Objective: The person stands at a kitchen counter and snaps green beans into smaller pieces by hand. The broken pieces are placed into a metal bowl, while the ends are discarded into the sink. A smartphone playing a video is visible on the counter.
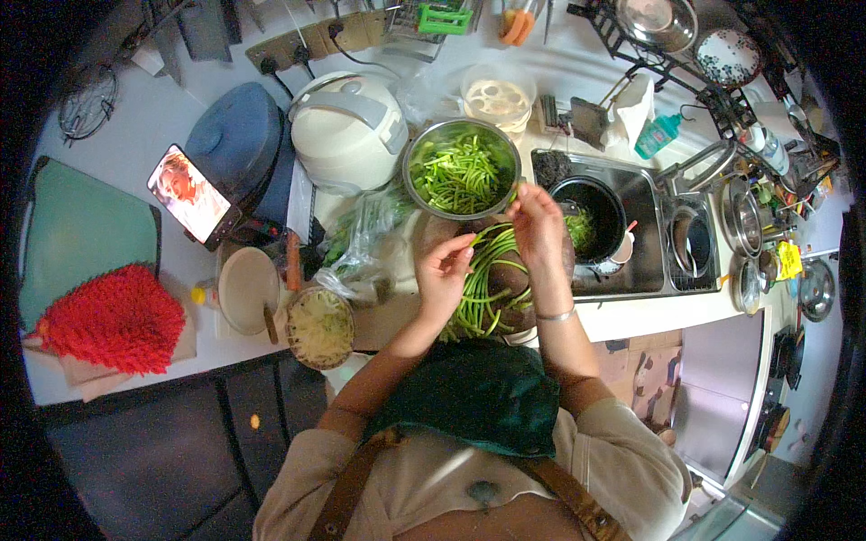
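Long green stems [484, 291], which look like garlic scapes, lie in a curved bundle before me. My left hand [446, 267] is at the bundle's left edge, thumb and forefinger pinching the end of a stem. At the right rim of a metal bowl [414, 196], my right hand [534, 209] has its fingers closed on a short green piece. Cut green pieces [463, 172] fill much of the bowl. A plastic bag with greens [365, 233] lies left of the bundle.
A white rice cooker [348, 132] stands behind the bag. On the right, a black pot [592, 209] sits in the steel sink [636, 270]. Farther left are a lit phone [189, 196], a round board [248, 291], a woven basket [320, 328] and a red shaggy cloth [115, 321].
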{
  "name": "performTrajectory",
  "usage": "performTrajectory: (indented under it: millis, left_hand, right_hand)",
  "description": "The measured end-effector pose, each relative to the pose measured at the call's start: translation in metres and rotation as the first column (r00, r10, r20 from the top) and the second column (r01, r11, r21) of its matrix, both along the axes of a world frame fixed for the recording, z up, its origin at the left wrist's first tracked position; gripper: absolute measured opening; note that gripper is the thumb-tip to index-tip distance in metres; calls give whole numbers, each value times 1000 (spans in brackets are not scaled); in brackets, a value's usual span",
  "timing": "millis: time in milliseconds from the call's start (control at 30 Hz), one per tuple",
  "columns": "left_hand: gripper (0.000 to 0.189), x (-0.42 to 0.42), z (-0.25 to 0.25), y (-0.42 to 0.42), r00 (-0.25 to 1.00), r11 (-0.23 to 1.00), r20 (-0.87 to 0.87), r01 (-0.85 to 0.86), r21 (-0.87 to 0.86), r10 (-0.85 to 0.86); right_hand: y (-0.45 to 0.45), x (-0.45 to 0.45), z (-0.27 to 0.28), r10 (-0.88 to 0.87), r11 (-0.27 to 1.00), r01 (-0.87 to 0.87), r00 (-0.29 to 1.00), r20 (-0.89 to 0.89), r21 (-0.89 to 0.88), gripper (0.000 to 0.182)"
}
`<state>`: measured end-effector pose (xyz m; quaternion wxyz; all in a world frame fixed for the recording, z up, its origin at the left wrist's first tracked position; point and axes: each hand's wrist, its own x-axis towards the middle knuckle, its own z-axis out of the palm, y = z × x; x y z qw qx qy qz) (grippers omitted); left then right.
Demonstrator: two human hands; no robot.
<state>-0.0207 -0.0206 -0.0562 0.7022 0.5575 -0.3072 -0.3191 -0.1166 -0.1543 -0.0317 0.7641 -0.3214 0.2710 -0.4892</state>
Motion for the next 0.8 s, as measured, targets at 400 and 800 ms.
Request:
performTrajectory:
  millis: [400,800]
  left_hand:
    - [23,16,0,-7,834,990,-545,129,48,-82]
    - [22,17,-7,-5,733,988,-668,155,-16,-126]
  right_hand:
    - [14,-2,24,-487,318,-412,702,-520,-854,11]
    - [54,-4,5,-676,133,-423,622,-394,-896,15]
